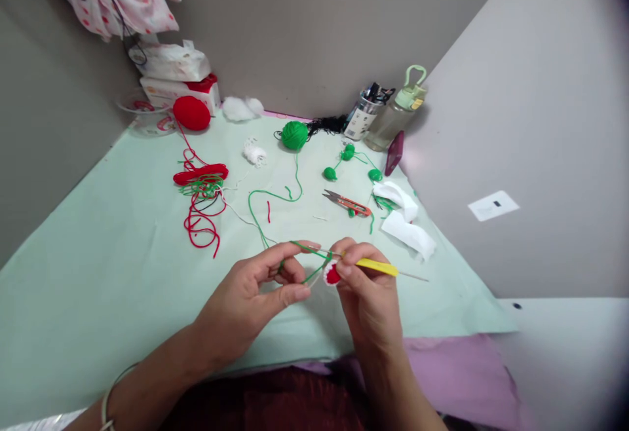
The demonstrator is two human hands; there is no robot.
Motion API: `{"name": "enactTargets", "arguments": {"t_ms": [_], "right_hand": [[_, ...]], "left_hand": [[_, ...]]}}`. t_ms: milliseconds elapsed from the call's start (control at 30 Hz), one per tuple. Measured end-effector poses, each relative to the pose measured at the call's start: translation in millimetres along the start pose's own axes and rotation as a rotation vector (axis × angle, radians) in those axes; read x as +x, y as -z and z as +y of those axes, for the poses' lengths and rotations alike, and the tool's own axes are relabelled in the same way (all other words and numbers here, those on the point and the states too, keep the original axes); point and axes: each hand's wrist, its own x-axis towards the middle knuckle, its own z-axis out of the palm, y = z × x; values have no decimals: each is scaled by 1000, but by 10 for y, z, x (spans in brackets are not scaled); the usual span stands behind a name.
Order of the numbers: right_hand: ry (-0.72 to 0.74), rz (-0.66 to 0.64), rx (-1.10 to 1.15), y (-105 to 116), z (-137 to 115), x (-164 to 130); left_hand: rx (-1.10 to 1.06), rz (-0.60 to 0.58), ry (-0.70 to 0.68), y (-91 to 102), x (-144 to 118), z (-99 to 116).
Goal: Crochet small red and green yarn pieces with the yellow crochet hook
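Observation:
My right hand [366, 283] grips a crochet hook [377, 266] with a yellow handle; its thin metal end points left. Pinched in the same fingers is a small red crochet piece [333, 275] with a white edge. Green yarn [314, 249] loops at the hook and runs left over the raised index finger of my left hand [263, 283]. More of this yarn passes through the curled fingers of that hand, its thumb stretched toward the piece. From there the strand leads back to a green yarn ball [294, 135].
Orange-handled thread snips [346, 202] lie beyond my hands. Small green balls [329, 173] and white strips [407, 234] are on the right. Tangled red yarn [201, 175] and a red ball [192, 113] sit left. A bottle [393, 116] and pen cup [361, 120] stand at the back.

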Motion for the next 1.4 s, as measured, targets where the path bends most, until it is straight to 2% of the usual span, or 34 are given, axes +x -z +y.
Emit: {"name": "enactTargets", "arguments": {"t_ms": [133,233,400,533,767,933,1100,1200,1400], "right_hand": [[12,7,-34,2,6,3],[45,5,-85,-3,17,-3],[89,-21,-77,-27,42,-35],[50,-22,-11,-51,52,-53],[31,-35,46,-87,93,-38],[134,-68,-64,-64,170,-54],[260,-153,-251,-19,176,-77],[333,-150,-334,1,157,-81],[376,-168,-306,12,171,-65]], "left_hand": [[-65,56,-19,-14,-23,-24],[-94,98,-86,-65,-21,-22],[5,205,-99,-142,-6,12],[139,248,-100,-172,10,3],[110,230,-133,-147,-6,-8],[-30,200,-45,-135,0,-12],[-136,188,-32,-91,10,-60],[-130,180,-36,-66,-11,-64],[-200,87,6,-44,-24,-19]]}}
